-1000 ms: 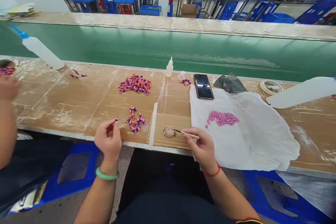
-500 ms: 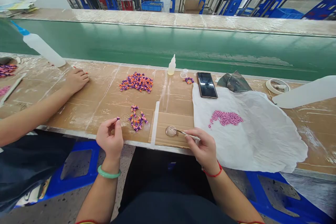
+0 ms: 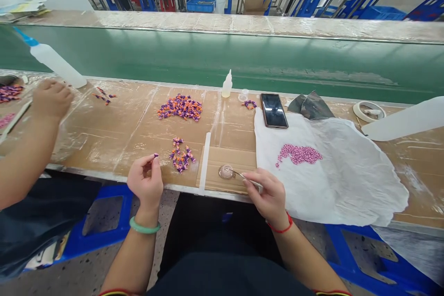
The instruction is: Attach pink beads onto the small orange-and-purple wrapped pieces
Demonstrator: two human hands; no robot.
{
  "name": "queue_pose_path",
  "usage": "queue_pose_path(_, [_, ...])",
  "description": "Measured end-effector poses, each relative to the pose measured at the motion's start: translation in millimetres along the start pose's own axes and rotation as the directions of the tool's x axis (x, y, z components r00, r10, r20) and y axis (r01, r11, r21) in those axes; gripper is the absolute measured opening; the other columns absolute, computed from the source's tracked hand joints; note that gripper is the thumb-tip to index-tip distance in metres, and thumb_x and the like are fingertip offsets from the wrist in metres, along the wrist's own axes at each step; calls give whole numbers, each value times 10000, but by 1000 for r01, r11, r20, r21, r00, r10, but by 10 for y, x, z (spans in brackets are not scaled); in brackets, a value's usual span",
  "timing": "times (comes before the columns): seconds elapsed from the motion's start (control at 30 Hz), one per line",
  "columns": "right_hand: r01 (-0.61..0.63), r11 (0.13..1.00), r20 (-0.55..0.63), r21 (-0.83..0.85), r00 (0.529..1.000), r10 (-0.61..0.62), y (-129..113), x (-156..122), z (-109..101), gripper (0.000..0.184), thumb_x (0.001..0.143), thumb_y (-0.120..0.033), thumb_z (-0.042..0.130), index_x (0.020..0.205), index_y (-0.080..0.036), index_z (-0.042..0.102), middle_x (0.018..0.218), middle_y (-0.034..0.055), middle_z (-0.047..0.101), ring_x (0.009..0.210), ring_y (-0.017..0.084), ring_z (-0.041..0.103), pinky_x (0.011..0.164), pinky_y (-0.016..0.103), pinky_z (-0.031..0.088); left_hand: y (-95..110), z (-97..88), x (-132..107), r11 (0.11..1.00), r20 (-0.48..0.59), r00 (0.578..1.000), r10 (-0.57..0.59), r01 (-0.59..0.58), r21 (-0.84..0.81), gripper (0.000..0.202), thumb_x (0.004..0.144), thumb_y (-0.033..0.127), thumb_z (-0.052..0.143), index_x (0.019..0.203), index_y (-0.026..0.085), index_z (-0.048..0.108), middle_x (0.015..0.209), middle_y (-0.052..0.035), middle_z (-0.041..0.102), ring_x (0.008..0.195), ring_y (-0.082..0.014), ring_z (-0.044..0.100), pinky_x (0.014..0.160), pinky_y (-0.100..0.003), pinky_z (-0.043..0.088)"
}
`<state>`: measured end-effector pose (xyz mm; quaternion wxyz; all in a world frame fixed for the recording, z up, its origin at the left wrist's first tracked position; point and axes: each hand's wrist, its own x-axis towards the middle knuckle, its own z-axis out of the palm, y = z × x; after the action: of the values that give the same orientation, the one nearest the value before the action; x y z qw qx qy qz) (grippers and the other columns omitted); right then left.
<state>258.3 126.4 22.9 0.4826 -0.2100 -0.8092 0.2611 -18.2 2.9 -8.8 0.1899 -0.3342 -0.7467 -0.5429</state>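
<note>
My left hand [image 3: 145, 178] pinches a small purple piece [image 3: 156, 155] between thumb and fingertips, above the table's front edge. In my right hand [image 3: 268, 194] is a thin tool with a pale handle [image 3: 255, 182], perhaps tweezers; its metal tip touches a small round clear dish [image 3: 225, 171] on the cardboard. Just right of my left hand lies a loose group of purple and orange pieces [image 3: 181, 161], some with pink ends. Farther back is a larger pile of purple and orange pieces [image 3: 180, 107]. Small pink pieces [image 3: 299, 154] lie spread on a white cloth [image 3: 333, 194] at the right.
A co-worker's hand [image 3: 52, 97] is at the left, near a few pieces [image 3: 104, 96]. Behind stand a small dropper bottle [image 3: 227, 84] and a phone [image 3: 274, 110]. A tape roll [image 3: 369, 111] and large white bottle [image 3: 405, 121] are right. A white strip [image 3: 205, 162] borders the cardboard.
The co-worker's hand has moved left, uncovering a few purple and orange pieces on the table. My two hands have hardly moved and keep their holds.
</note>
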Motion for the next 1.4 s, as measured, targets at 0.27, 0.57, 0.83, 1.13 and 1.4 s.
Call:
queue_pose_path(0.27, [250, 958, 108, -141, 966, -236, -6, -66, -8, 331, 927, -41, 598, 1199, -224, 650, 728, 14, 657, 614, 156, 548, 569, 295, 445, 23, -3, 2, 1000, -1, 1000, -23, 23, 15, 170, 884, 317, 655, 908, 151, 684, 829, -51, 713, 709, -154, 677, 669, -279, 565])
queue_pose_path(0.57, [430, 868, 292, -249, 888, -356, -9, 14, -113, 241, 979, -40, 505, 1164, -138, 624, 759, 46, 646, 643, 166, 520, 585, 317, 414, -9, 7, -14, 1000, -25, 999, -23, 23, -15, 155, 881, 301, 665, 907, 151, 697, 833, -53, 714, 700, -147, 664, 663, -272, 555])
queue_pose_path(0.83, [351, 905, 192, -240, 931, -310, 14, -7, -66, 425, 951, -38, 525, 1325, -223, 602, 770, 31, 667, 649, 170, 567, 575, 308, 458, 52, -3, 2, 1000, -26, 999, -31, 31, -3, 167, 877, 311, 661, 906, 150, 693, 834, -55, 725, 690, -150, 680, 663, -283, 573])
queue_pose_path(1.13, [311, 926, 144, -216, 948, -285, 8, -15, -52, 419, 937, -21, 584, 1312, -207, 613, 776, 39, 664, 661, 176, 554, 588, 309, 469, -7, -1, -32, 999, -16, 999, -37, 37, -12, 168, 886, 310, 660, 936, 153, 694, 864, -60, 725, 707, -152, 678, 677, -285, 570])
queue_pose_path(1.4, [287, 943, 163, -168, 952, -261, 25, -37, -44, 419, 937, -28, 596, 1314, -210, 610, 796, 43, 672, 673, 177, 567, 597, 308, 487, 12, -4, -16, 999, -30, 999, -12, 11, -31, 142, 881, 287, 671, 911, 150, 697, 837, -57, 725, 702, -155, 681, 661, -282, 571])
